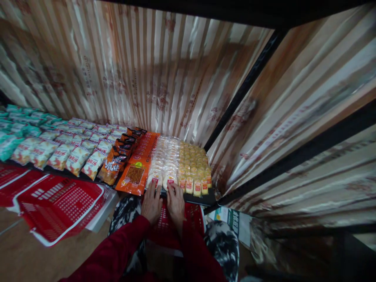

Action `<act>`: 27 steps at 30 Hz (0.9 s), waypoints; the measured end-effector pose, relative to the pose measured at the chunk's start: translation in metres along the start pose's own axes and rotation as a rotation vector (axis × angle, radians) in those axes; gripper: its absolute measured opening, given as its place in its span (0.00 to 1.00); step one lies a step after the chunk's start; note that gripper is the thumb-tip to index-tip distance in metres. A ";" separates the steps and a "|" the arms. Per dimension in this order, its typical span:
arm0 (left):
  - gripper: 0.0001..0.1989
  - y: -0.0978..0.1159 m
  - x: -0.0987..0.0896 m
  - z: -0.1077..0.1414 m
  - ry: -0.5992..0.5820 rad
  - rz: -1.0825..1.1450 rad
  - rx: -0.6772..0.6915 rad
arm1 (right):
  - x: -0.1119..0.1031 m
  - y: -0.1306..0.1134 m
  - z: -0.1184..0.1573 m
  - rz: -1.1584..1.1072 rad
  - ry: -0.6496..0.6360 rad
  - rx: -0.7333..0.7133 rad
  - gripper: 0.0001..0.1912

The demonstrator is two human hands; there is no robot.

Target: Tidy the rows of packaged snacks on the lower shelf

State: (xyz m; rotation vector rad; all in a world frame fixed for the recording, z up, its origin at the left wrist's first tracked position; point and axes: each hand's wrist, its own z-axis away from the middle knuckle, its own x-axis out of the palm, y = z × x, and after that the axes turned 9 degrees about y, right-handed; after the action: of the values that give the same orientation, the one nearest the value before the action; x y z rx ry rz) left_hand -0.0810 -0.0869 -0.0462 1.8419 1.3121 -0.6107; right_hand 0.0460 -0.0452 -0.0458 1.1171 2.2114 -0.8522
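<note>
Two rows of round white snacks in clear wrappers (165,156), perhaps rice crackers, run back along a black shelf (207,199). My left hand (152,203) has its fingers stretched out against the front pack of the left row. Beside it, my right hand (175,201) reaches with extended fingers to the front pack of the right row. Neither hand is wrapped around anything. Small yellow wrapped snacks (195,168) stand in rows just right of the white ones. On the left lies a flat orange snack bag (136,168).
Further left are orange-and-black bags (113,162), white snack bags (75,158) and green bags (11,143). Red baskets (66,201) lie below the shelf, one under my hands (194,219). Striped sheeting (164,78) hangs behind, crossed by black metal bars (246,90).
</note>
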 end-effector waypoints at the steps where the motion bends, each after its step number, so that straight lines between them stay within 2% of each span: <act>1: 0.28 -0.001 0.002 0.001 0.012 0.011 0.004 | -0.001 0.000 0.000 -0.007 -0.005 -0.009 0.20; 6: 0.26 -0.004 0.008 0.003 0.028 0.070 -0.014 | 0.001 -0.006 -0.004 -0.051 -0.036 -0.057 0.22; 12: 0.27 -0.007 0.008 0.000 -0.077 0.119 -0.030 | 0.015 -0.017 -0.002 -0.073 -0.072 -0.093 0.26; 18: 0.28 -0.010 0.001 -0.008 -0.180 0.155 -0.018 | 0.022 -0.015 0.001 -0.042 -0.128 -0.110 0.27; 23: 0.28 -0.009 -0.009 -0.014 -0.226 0.161 -0.034 | 0.020 -0.018 0.001 -0.013 -0.115 -0.113 0.30; 27: 0.29 -0.010 -0.016 -0.015 -0.298 0.148 -0.059 | 0.023 -0.020 0.004 0.048 -0.125 -0.144 0.29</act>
State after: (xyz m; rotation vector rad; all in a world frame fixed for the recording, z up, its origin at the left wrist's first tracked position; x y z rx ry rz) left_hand -0.0964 -0.0822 -0.0285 1.7058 0.9796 -0.7267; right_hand 0.0179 -0.0457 -0.0583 1.0162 2.0992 -0.7104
